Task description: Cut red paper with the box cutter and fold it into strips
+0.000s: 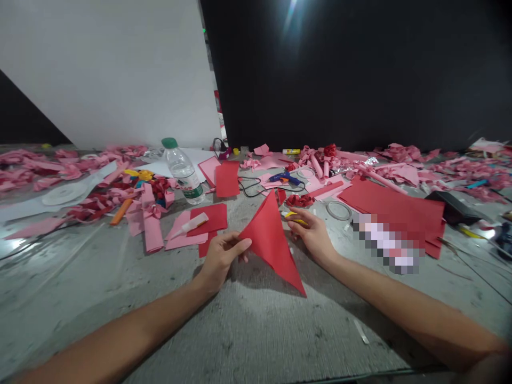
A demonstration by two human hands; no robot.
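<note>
While left hand [224, 258] pinches red paper [269, 234], right hand [314, 234] pinching yellow object [301, 218], partly hidden

The left hand [224, 257] pinches the left corner of a folded sheet of bright red paper [272, 234] between thumb and fingers. To the right of that sheet, the right hand [314, 234] has its fingers on a yellow-handled tool [296, 217], partly hidden. Left of the left fingers lie a white glue tube with a pointed nozzle [194, 223] and flat pink and red paper pieces [214, 217]; beyond them stands a clear plastic bottle with a green cap [184, 173]. Beyond the right fingertips lies a blue glue gun [286, 177]; to their right are a silvery wire coil [338, 210] and large red sheets [394, 208].
</note>
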